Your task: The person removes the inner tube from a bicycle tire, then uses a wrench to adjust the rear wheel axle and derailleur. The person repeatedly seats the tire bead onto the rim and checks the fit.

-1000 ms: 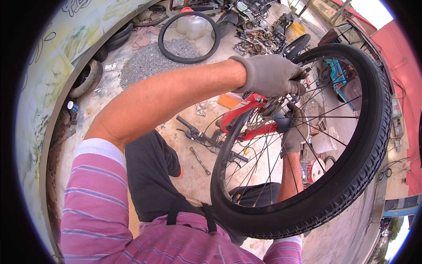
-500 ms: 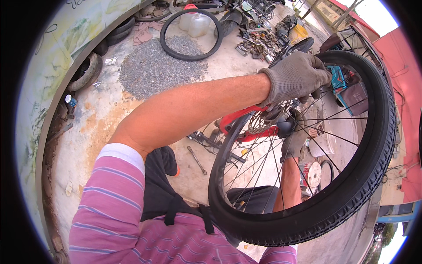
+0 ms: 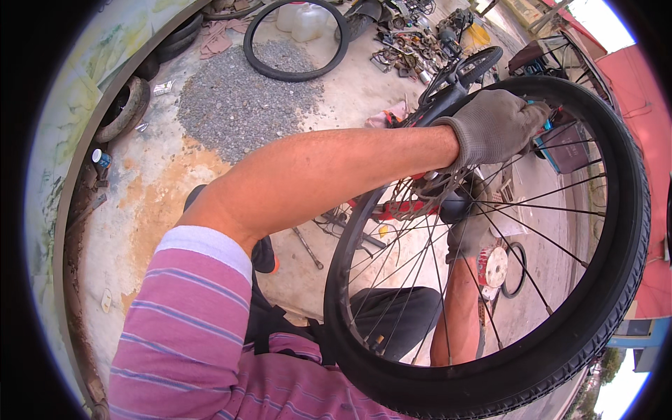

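Note:
A spoked bicycle wheel with a black tyre (image 3: 623, 280) fills the right side, tilted toward me, above a red frame part (image 3: 409, 208) and metal gearing (image 3: 427, 187). My left hand (image 3: 497, 129), in a grey knit glove, reaches across to the wheel's upper inner part, fingers curled; what they grip is hidden. Behind the spokes my right hand (image 3: 467, 227), gloved too, is closed by a dark rounded part near the hub, partly hidden. Below the red part lie a handlebar (image 3: 339, 227) and a long metal tool (image 3: 309, 248).
A loose tyre (image 3: 336, 59), clear jugs (image 3: 308, 24), gravel (image 3: 238, 98) and a scrap-metal pile (image 3: 399, 59) lie ahead. Old tyres (image 3: 119, 119) line the wall at left. A round reel (image 3: 495, 269) sits at right behind the wheel.
My left hand and forearm have moved right and slightly down along the wheel. The wheel has shifted right and down in view, showing more of the dark frame behind it.

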A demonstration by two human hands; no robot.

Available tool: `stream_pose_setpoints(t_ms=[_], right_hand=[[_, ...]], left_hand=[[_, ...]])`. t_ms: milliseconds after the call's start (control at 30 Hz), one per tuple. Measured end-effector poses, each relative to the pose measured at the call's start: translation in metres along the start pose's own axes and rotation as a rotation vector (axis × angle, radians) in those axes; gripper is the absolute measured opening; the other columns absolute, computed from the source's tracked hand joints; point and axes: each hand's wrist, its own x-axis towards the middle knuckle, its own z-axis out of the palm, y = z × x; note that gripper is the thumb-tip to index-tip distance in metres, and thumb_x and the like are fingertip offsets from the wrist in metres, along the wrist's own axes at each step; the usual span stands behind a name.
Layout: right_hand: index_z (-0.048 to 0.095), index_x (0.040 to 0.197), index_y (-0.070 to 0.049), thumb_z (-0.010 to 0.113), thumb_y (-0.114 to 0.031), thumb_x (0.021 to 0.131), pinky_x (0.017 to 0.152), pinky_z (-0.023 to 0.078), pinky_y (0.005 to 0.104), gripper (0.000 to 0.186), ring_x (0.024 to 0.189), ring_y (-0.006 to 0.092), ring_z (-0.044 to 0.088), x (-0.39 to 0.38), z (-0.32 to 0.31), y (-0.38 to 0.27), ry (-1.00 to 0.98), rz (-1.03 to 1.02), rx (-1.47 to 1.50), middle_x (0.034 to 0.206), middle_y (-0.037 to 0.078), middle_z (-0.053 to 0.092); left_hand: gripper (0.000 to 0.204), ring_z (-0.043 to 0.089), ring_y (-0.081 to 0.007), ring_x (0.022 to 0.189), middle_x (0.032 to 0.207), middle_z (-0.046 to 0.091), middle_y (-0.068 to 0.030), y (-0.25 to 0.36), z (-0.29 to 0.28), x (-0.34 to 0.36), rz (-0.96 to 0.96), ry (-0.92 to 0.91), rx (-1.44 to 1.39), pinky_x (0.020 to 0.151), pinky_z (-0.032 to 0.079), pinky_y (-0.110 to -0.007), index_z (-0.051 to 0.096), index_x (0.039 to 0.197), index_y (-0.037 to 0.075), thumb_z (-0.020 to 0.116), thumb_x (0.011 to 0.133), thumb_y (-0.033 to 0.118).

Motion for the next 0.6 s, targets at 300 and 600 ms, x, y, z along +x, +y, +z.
stream_pose_setpoints(t_ms=[300, 600], right_hand=[[0.062, 0.126, 0.000, 0.053, -0.029, 0.110, 0.076, 0.050, 0.0262, 0.035, 0.086, 0.0100, 0.059, 0.007, -0.010, 0.011, 0.014, 0.008, 0.064, 0.106, 0.004, 0.065], [0.056, 0.133, 0.001, 0.045, -0.027, 0.111, 0.086, 0.052, 0.0313, 0.038, 0.093, 0.0150, 0.063, 0.006, -0.024, 0.042, 0.095, -0.216, -0.245, 0.109, 0.007, 0.064]], left_hand=[[0.055, 0.069, -0.0302, 0.069, 0.067, 0.068, -0.0134, 0.015, -0.007, -0.024, -0.071, -0.116, -0.211, 0.072, 0.054, -0.042, 0.072, 0.081, 0.005, 0.051, 0.104, 0.049], [0.045, 0.063, -0.0127, 0.063, 0.070, 0.067, -0.0063, 0.026, -0.015, -0.072, 0.212, -0.179, -0.242, 0.061, 0.052, -0.029, 0.072, 0.099, -0.003, 0.055, 0.107, 0.039]])
